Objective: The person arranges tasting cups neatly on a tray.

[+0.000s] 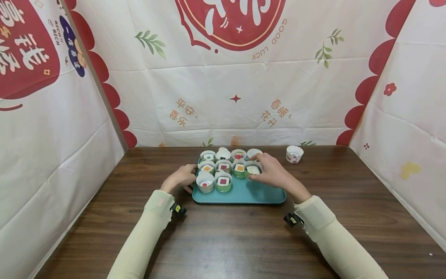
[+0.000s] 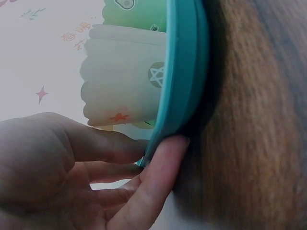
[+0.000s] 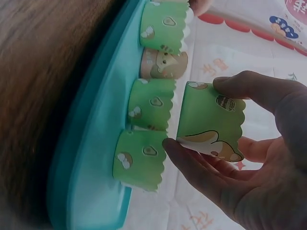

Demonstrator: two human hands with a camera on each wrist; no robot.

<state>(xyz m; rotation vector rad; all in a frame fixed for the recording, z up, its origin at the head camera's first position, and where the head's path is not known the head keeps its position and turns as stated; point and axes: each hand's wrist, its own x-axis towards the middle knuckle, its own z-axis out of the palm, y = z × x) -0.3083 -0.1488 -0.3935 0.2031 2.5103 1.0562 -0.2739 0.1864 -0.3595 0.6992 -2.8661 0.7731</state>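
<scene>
My right hand [image 1: 273,173] holds a green paper baking cup [image 3: 211,117] between thumb and fingers. Inside that cup lies a pale block, seen from the head view. In the right wrist view the cup is lifted off the teal tray [image 1: 258,197], beside other green cups [image 3: 139,158] standing on it. At the tray's left side, my left hand [image 1: 181,177] pinches the rim [image 2: 184,72], with fingers on both sides of the edge. Several scalloped paper cups [image 1: 204,184] stand in rows on the tray, many with small white blocks bearing coloured squares.
One red-patterned white paper cup [image 1: 294,155] stands apart, right of the tray on the dark wooden table [image 1: 223,240]. Printed cloth [image 1: 223,85] hangs behind and along both sides. A tiny white speck [image 1: 430,254] lies at the far right.
</scene>
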